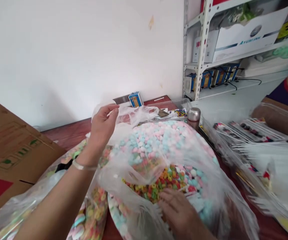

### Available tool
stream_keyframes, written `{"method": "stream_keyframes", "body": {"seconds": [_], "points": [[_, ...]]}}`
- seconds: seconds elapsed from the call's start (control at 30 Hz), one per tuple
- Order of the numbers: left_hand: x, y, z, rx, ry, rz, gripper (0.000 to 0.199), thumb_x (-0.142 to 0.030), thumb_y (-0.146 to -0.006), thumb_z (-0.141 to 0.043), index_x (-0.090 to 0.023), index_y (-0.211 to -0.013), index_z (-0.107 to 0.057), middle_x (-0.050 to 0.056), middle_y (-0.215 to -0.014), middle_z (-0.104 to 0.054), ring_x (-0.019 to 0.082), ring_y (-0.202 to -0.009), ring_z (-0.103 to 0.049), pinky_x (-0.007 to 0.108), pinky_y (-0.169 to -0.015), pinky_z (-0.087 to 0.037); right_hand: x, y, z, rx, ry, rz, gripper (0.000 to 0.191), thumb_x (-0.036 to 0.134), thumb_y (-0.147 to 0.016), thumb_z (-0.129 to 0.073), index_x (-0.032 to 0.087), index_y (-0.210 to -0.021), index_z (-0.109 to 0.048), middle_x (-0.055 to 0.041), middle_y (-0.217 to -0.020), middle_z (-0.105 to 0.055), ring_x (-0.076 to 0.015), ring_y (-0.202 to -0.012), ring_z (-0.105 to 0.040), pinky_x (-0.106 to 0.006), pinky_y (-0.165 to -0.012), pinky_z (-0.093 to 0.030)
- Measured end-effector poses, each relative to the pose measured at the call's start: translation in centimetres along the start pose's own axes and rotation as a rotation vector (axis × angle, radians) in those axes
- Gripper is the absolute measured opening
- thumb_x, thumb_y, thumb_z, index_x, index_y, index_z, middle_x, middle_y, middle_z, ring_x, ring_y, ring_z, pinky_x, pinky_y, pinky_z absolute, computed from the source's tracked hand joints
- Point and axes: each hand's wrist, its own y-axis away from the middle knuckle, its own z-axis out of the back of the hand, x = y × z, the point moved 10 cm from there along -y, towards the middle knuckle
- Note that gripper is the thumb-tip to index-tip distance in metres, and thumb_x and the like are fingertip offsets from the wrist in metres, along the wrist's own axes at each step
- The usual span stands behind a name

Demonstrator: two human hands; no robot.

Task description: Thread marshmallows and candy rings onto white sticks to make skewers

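My left hand is raised over the far left side of a clear plastic bag, thumb and fingertips pinched together. Whatever sits between those fingertips is too small to make out. My right hand reaches in from the lower right, its fingers extended over small red, green, yellow and orange ring-shaped pieces at the bag's opening; the fingertips are partly hidden. Around and behind those pieces spreads a wide round mass of pastel pink, blue and white balls, partly under thin plastic.
Another clear bag of colourful pieces lies at left beside a cardboard box. A silver-topped jar stands behind the balls. Clear bins with packets line the right. A small blue box and metal shelves stand further back.
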Motion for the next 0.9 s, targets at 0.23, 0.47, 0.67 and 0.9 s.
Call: {"method": "stream_keyframes", "body": {"seconds": [0.23, 0.47, 0.67, 0.9], "points": [[-8.5, 24.6, -6.3, 0.753, 0.453, 0.010, 0.052, -0.030, -0.090, -0.062, -0.036, -0.141, -0.052, 0.000, -0.144, -0.056, 0.026, -0.133, -0.051, 0.041, -0.114, -0.040, -7.0, 4.7, 4.0, 0.292, -0.033, -0.390, 0.029, 0.014, -0.095, -0.043, 0.020, -0.117, -0.062, -0.0091, -0.115, -0.069, -0.0224, -0.108, -0.063, -0.040, -0.093, -0.053], [8.2, 32.4, -4.2, 0.080, 0.580, 0.663, 0.061, -0.050, -0.080, -0.069, -0.026, -0.135, -0.056, 0.008, -0.151, -0.048, 0.033, -0.142, -0.039, 0.047, -0.114, -0.037, -7.5, 4.3, 3.3, 0.325, 0.165, -0.326, 0.025, 0.012, -0.093, -0.050, 0.019, -0.112, -0.065, -0.0079, -0.108, -0.071, -0.0227, -0.100, -0.065, -0.037, -0.088, -0.052], [10.2, 33.2, -2.8, -0.036, 0.713, 0.842, 0.054, -0.051, -0.070, -0.079, -0.022, -0.114, -0.069, 0.010, -0.125, -0.069, 0.033, -0.121, -0.059, 0.039, -0.093, -0.054, -4.5, 0.2, -1.3, 0.360, 0.179, -0.167, 0.014, 0.010, -0.087, -0.062, 0.022, -0.090, -0.069, -0.0063, -0.104, -0.071, -0.0260, -0.100, -0.063, -0.041, -0.090, -0.046], [8.1, 31.4, -7.0, 0.094, 0.857, 0.847, 0.039, -0.050, -0.066, -0.083, -0.019, -0.087, -0.074, 0.007, -0.090, -0.074, 0.022, -0.083, -0.069, 0.029, -0.071, -0.056, -3.6, -0.4, -0.6, 0.341, 0.248, -0.095, 0.025, -0.001, -0.083, -0.052, 0.016, -0.093, -0.067, -0.0137, -0.111, -0.070, -0.0299, -0.099, -0.066, -0.045, -0.086, -0.050]]}}
